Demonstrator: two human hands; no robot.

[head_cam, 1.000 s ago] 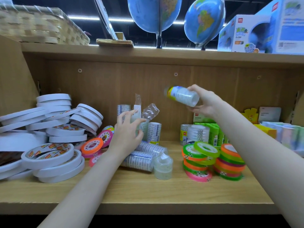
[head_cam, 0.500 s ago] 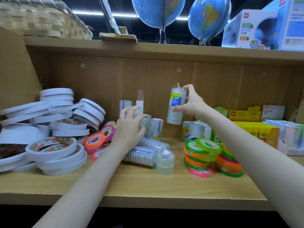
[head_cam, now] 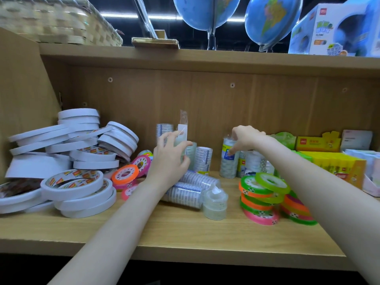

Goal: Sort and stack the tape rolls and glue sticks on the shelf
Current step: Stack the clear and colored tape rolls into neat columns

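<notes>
Sorting partly done, judged from present layout. Coloured tape rolls (head_cam: 265, 199) stacked in 2 leaning columns at right front of shelf (head_cam: 185, 233); clear tape packs (head_cam: 249, 162) grouped upright just behind them. Right hand (head_cam: 245, 138) on top of 1 upright clear tape pack (head_cam: 227, 161), fingers curled down over its upper end, pack standing on the shelf board beside its fellows; appears to be mid-placement. Left hand (head_cam: 169, 159) at centre, fingers and thumb wrapped round another clear pack with a white hang tab (head_cam: 182, 132), held upright above the pile.

Left to do, by estimate: 2 clear packs (head_cam: 191, 191) lying on their sides at centre, 1 small clear roll stack (head_cam: 214, 203) loose in front of them, 2 more packs (head_cam: 202, 159) upright behind the left hand. Pink and orange rolls (head_cam: 128, 175) tipped on edge, apart from the coloured stacks. White tape rolls (head_cam: 78, 159) heaped and slumped at left, not squared.

Yellow glue stick boxes (head_cam: 331, 165) at right; order inside cannot be told.

Obstructions: fallen packs and small stack lie across the path between both hands; leaning coloured columns sit just under the right forearm, likely to topple if brushed. Above, basket (head_cam: 55, 21), globes (head_cam: 267, 19), globe box (head_cam: 337, 29) on upper shelf, out of the way.
</notes>
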